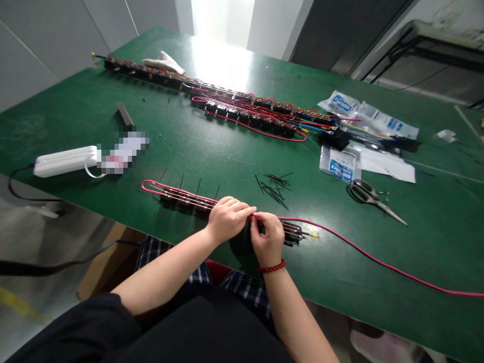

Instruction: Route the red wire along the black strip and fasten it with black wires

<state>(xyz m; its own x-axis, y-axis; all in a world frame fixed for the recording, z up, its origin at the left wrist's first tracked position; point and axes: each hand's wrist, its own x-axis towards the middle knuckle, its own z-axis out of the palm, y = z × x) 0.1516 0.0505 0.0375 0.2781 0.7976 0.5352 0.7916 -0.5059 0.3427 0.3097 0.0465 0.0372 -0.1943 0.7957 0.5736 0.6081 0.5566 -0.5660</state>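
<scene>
A row of black switch modules wired with red wire lies near the front edge of the green table. My left hand and my right hand are both closed on the same stretch of this wired strip, fingertips pinched together over a black module. A red bead bracelet circles my right wrist. A long red wire trails off to the right from the strip. What the fingertips pinch is too small to make out.
A pile of black cable ties lies just beyond my hands. Scissors and plastic bags sit to the right. Long finished wired strips stretch across the back. A white box rests at left.
</scene>
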